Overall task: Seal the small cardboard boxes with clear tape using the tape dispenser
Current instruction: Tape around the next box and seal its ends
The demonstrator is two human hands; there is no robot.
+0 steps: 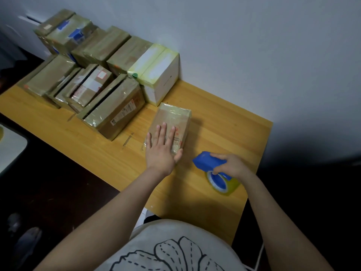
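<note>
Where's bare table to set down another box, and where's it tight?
Bare: the table strip between the box pile and the front edge, left of the left hand; also the far right corner between the white box, the small box and the wall. Tight: the gap between the small box and the tape dispenser in the right hand.

wooden table (224, 133) | grey wall (254, 45) | white shirt (156, 233) (line drawing) | dark floor (58, 192)

The table (214, 133) is yellow wood grain, the boxes (115, 108) brown, the end box (164, 83) white. The dispenser (207, 160) is blue, its roll (232, 185) yellowish; the shirt (156, 237) pale grey with black dashed outlines.
</note>
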